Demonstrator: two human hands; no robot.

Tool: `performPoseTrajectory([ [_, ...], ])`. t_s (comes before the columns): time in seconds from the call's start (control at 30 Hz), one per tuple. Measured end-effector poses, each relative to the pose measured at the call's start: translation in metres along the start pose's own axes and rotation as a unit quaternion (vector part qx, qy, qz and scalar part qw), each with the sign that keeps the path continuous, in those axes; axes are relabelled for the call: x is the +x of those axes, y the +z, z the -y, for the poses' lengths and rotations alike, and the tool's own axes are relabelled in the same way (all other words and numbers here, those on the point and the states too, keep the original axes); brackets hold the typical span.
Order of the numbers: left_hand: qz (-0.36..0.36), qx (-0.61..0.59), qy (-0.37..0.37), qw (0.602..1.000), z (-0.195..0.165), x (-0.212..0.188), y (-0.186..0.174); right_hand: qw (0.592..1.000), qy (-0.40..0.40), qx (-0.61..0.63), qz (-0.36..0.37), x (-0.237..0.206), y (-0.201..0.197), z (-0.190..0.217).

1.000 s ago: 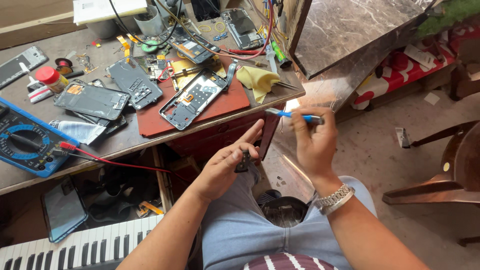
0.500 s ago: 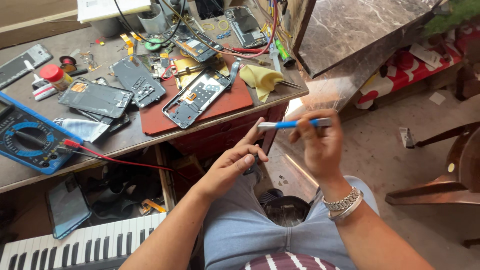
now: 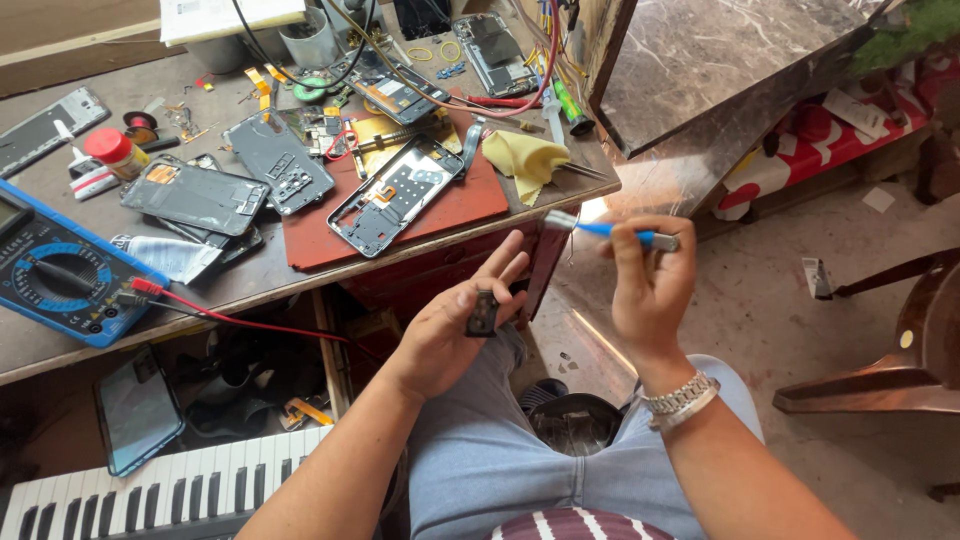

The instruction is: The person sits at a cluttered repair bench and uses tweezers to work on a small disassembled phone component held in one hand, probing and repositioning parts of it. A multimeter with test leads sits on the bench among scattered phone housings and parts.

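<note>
Blue-handled tool (image 3: 625, 234) now raised higher

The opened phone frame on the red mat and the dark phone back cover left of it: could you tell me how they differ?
The opened phone frame lies on the red mat, its inside facing up with small parts showing; the dark phone back cover lies on the bare wooden table, flat and glossy, stacked over other covers. The frame lies steeply angled; the cover lies nearly level. Both are flat phone parts, untouched by either hand.

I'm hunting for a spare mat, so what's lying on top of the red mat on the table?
On the red mat lies an opened phone frame, and a yellow cloth overlaps its right edge. Whatever lies beneath them is covered.
</note>
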State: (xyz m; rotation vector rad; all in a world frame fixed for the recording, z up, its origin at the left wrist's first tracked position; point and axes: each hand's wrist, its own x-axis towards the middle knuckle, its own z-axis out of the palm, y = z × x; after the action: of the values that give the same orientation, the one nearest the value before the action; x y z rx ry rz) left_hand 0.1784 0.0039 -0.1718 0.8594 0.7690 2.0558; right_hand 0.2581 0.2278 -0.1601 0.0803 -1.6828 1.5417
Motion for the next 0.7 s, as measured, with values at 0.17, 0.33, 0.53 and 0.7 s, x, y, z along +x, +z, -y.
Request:
performPoseTrajectory([
  [0.17,-0.015,-0.083,0.014,0.996,-0.001,0.002,0.005,0.996,0.061,0.062,0.033,-0.011,0.001,-0.003],
  [0.33,-0.102,-0.106,0.017,0.989,0.002,0.003,-0.001,0.989,0.091,0.051,-0.101,-0.001,-0.009,-0.013],
  [0.53,-0.144,-0.153,0.014,0.978,0.010,0.001,-0.009,0.921,0.330,0.176,-0.108,-0.005,-0.021,-0.014],
  [0.7,-0.129,-0.182,-0.003,0.975,0.009,0.000,-0.008,0.929,0.357,0.097,-0.018,-0.015,-0.017,-0.013],
])
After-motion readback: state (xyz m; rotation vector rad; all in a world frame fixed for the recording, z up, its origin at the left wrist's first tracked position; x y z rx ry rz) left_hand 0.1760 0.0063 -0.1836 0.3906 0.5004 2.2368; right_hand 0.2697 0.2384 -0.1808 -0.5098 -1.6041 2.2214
